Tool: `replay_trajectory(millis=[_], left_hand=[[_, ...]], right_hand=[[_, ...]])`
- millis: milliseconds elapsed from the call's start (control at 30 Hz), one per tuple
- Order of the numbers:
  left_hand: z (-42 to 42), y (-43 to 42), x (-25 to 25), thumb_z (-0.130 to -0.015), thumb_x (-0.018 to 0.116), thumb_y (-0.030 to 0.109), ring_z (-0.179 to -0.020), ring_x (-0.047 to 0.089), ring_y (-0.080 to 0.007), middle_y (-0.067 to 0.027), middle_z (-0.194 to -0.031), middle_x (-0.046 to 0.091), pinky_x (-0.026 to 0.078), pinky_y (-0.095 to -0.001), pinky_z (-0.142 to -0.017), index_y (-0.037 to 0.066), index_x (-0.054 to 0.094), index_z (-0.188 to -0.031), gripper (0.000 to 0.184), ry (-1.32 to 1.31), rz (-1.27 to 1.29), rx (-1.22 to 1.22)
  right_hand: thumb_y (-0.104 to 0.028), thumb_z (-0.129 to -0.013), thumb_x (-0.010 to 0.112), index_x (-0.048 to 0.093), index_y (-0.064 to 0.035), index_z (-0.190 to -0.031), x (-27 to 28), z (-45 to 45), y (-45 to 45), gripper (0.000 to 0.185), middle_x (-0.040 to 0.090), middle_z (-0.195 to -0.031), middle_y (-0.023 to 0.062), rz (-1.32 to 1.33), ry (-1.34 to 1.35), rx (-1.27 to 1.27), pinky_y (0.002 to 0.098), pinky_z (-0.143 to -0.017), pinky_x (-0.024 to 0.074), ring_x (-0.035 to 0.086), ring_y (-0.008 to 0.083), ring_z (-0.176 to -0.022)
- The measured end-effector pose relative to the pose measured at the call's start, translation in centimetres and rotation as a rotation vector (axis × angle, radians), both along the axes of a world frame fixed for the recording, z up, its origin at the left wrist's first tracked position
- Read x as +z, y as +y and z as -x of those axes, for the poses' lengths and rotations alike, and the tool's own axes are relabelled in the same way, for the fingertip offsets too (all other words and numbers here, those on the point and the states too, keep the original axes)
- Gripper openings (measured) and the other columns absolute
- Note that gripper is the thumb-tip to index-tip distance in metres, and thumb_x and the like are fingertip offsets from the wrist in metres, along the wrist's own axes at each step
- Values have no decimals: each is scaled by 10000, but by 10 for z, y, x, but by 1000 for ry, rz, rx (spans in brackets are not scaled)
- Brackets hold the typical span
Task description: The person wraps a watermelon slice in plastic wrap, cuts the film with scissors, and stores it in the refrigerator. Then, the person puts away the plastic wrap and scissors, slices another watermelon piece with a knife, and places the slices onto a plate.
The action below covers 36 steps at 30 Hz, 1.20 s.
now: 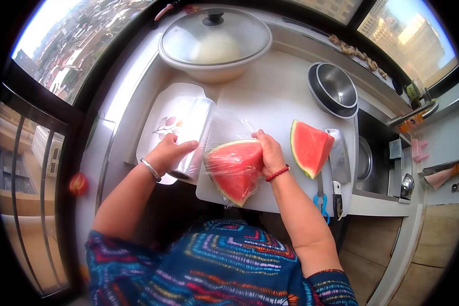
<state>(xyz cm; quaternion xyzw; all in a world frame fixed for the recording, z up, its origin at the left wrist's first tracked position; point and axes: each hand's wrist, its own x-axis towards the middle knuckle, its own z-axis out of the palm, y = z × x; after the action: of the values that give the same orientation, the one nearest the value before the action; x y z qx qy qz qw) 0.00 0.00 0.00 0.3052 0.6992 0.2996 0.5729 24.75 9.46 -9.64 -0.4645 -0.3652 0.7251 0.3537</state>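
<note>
My left hand (166,155) is closed around the lower part of a roll of cling film (200,122), its thumb lying across the roll. Clear film (229,125) stretches from the roll to the right, over a large watermelon wedge (235,166) on the white cutting board (270,107). At the wedge's right side, my right hand (271,153) grips the film with its fingers together; part of its grip is hidden. A second, uncovered watermelon piece (311,147) rests on the board farther right.
Right of the pieces lie a cleaver (340,158), blue-handled scissors (321,204) and a knife with a black-and-white handle (337,199). Metal bowls (335,86) stand behind, beside the sink (375,148). A lidded basin (217,41) is at the back; a white tray (150,117) lies left.
</note>
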Motion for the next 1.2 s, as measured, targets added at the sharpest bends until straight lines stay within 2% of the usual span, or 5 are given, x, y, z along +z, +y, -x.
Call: replay_trajectory(millis=[200,500,900,1000,1200], left_hand=[[-14,-5,11,-737,690,407,-945,555,-227,-202,-1097,525,471,-296,-777,-91,319,-1261,813,349,-10,-94],[-28,-21,-1,-808,613,324,-816,608,-185,-122,-970,584,512,-299,-713,-40,439,-1142,525,-496,-19,137],[-51,-42,3,-788,615,344,-888,595,-287,-171,-1062,533,526,-458,-727,20,288,-1284,677,-836,-109,385],[-51,-44,1,-779,616,345,-907,591,-258,-155,-1071,535,518,-420,-753,10,312,-1276,672,-731,-175,334],[-54,-49,-27,-749,647,296,-964,571,-194,-122,-1106,541,483,-315,-821,3,345,-1266,667,-512,-216,319]], right_hand=[[-347,-880,535,517,53,-1087,5,-4,-5,451,561,-1003,145,26,64,-85,323,-798,464,543,196,-910],[-355,-898,486,476,47,-1171,24,-8,-1,486,566,-1048,164,196,243,-122,318,-780,476,573,215,-909],[-298,-903,465,501,24,-1150,26,-11,1,407,570,-992,155,166,225,-169,333,-757,476,564,216,-877],[-274,-903,455,501,16,-1157,11,-12,2,388,566,-1013,142,221,237,-206,330,-776,469,559,210,-900],[-253,-894,479,558,5,-1094,-17,-14,7,336,586,-1040,100,-197,-51,-327,292,-844,420,539,177,-947]])
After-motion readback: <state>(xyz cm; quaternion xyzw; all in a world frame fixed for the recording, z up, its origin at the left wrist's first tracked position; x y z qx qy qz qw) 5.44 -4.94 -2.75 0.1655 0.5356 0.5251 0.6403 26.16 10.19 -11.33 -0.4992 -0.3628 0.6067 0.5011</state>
